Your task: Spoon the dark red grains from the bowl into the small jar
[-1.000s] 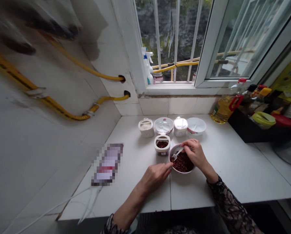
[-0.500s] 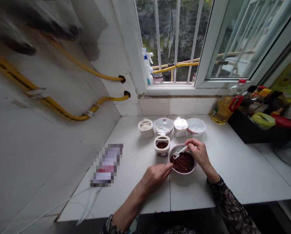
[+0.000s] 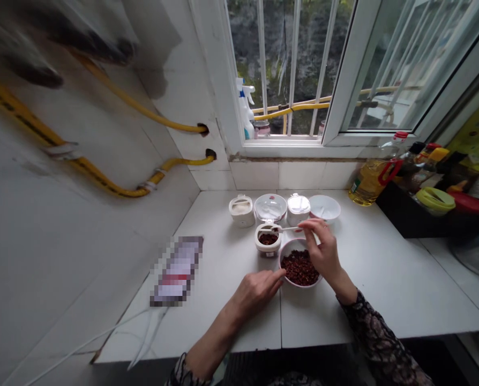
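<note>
My right hand (image 3: 322, 247) pinches a small white spoon (image 3: 290, 229) by its handle. Its scoop, with a little dark red stuff in it, is over the open top of a white spice jar (image 3: 267, 247) partly filled with dark red pieces. Just in front of the jar stands a bowl (image 3: 281, 266) holding many dried dark red pieces (image 3: 301, 268), which look like peppercorns. My left hand (image 3: 259, 287) is closed at the bowl's left rim, thumb and fingers gripping it.
Behind stand a jar with pale contents (image 3: 241, 210), a clear-lidded bowl (image 3: 270, 206), another white jar (image 3: 298, 210) and a white bowl (image 3: 325, 207). An oil bottle (image 3: 370, 182) and several condiments are at right. A blurred-out flat object (image 3: 177, 271) with a cable lies left.
My right hand has lifted the spoon out of the bowl and moved it up and left, over the open spice jar. My left hand stays at the bowl's rim.
</note>
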The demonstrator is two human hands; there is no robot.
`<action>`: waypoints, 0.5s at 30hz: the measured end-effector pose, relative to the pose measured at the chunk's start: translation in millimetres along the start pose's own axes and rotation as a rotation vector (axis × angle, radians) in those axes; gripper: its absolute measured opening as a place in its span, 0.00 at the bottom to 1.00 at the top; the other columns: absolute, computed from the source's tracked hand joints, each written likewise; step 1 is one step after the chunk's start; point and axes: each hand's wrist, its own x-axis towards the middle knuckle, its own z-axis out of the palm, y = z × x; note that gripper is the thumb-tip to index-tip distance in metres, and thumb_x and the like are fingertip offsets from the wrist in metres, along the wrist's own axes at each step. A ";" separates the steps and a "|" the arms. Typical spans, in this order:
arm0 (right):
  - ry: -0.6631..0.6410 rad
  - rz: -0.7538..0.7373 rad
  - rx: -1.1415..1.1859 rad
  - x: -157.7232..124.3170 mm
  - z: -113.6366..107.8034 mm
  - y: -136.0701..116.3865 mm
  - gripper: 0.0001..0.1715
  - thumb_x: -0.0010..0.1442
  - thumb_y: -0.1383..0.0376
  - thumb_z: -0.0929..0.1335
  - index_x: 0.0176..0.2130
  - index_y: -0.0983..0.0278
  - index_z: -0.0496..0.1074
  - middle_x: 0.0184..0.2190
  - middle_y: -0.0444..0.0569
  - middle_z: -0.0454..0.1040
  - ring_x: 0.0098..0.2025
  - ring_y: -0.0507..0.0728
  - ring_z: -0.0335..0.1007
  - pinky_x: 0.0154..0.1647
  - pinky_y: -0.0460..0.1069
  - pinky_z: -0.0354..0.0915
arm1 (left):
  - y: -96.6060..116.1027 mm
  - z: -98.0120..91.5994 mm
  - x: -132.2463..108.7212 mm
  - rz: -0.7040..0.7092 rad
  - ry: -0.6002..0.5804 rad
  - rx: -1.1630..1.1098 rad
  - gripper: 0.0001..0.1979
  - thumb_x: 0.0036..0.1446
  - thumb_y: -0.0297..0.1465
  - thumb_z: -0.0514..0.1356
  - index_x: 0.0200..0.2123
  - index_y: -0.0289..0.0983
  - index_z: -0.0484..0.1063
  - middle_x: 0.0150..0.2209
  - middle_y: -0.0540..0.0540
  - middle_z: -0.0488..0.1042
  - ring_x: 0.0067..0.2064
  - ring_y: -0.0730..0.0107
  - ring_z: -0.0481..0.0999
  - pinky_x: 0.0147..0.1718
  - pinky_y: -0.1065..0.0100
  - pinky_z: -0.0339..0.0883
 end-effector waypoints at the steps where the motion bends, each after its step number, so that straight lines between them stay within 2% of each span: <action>1: -0.047 -0.102 -0.046 -0.3 2.8 -1.8 0.11 0.65 0.69 0.63 0.39 0.60 0.74 0.34 0.48 0.80 0.45 0.59 0.74 0.50 0.56 0.65 | 0.0 0.5 -0.3 -0.003 -0.002 0.006 0.13 0.73 0.30 0.46 0.48 0.34 0.69 0.25 0.50 0.75 0.24 0.73 0.76 0.23 0.74 0.69; 3: -0.131 -0.244 -0.108 -1.2 6.3 -3.5 0.14 0.64 0.73 0.62 0.39 0.59 0.74 0.34 0.47 0.80 0.44 0.59 0.74 0.50 0.57 0.64 | 0.0 1.3 -0.9 -0.008 0.002 0.020 0.13 0.73 0.30 0.46 0.47 0.34 0.69 0.25 0.50 0.74 0.23 0.73 0.76 0.22 0.74 0.69; 5: -0.129 -0.275 -0.136 -1.9 5.3 -2.6 0.14 0.63 0.74 0.62 0.40 0.60 0.74 0.33 0.47 0.80 0.43 0.59 0.74 0.49 0.57 0.64 | -0.1 1.7 -1.5 -0.013 0.000 0.026 0.13 0.73 0.30 0.47 0.48 0.34 0.69 0.24 0.50 0.74 0.23 0.73 0.75 0.22 0.75 0.68; 9: 0.038 -0.149 -0.160 -2.4 -9.9 7.7 0.10 0.63 0.71 0.63 0.37 0.60 0.73 0.31 0.47 0.78 0.40 0.59 0.73 0.47 0.57 0.66 | -0.8 1.4 -2.7 -0.015 -0.019 0.013 0.12 0.72 0.30 0.48 0.48 0.34 0.70 0.24 0.50 0.73 0.23 0.74 0.74 0.23 0.75 0.69; 11: 0.050 -0.102 -0.195 -2.6 -19.0 15.6 0.10 0.62 0.71 0.63 0.34 0.59 0.73 0.29 0.46 0.77 0.38 0.59 0.72 0.44 0.56 0.66 | -1.1 1.0 -3.0 -0.022 -0.027 0.005 0.12 0.71 0.29 0.48 0.48 0.34 0.70 0.24 0.50 0.73 0.23 0.74 0.74 0.24 0.76 0.70; 15: -0.124 -0.129 -0.299 -5.0 -25.5 27.6 0.11 0.60 0.71 0.62 0.31 0.60 0.72 0.26 0.46 0.76 0.35 0.58 0.72 0.45 0.56 0.64 | -1.1 0.1 -2.2 -0.018 -0.032 -0.008 0.11 0.71 0.28 0.49 0.48 0.34 0.70 0.25 0.50 0.74 0.23 0.75 0.74 0.24 0.76 0.70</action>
